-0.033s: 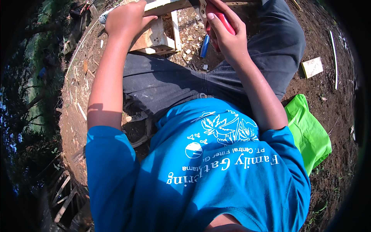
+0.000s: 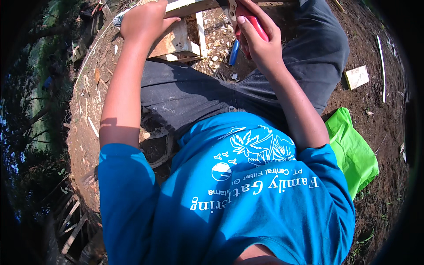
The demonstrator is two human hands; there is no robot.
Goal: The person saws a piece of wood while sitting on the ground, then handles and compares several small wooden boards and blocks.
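At the upper edge of the head view, my left hand (image 2: pixel 143 22) is closed on a length of wood (image 2: pixel 190 6), its thumb pointing right along it. My right hand (image 2: pixel 263 39) is wrapped round the red handle of a handsaw (image 2: pixel 252 20). The saw's dark blade meets the wood near the top edge, where the picture cuts off much of it. Under the wood, by my left wrist, stands a block-like wooden piece (image 2: pixel 174 42) with a pale strip beside it. A blue cylindrical object (image 2: pixel 233 53) lies on the ground between my legs, below the saw.
Wood chips (image 2: pixel 215 58) are scattered between my bent legs. On the right lie a square wood offcut (image 2: pixel 357 77), a thin pale stick (image 2: pixel 381 68) and a bright green bag or cloth (image 2: pixel 351 150). Dark foliage and branches (image 2: pixel 35 110) border the dirt at left.
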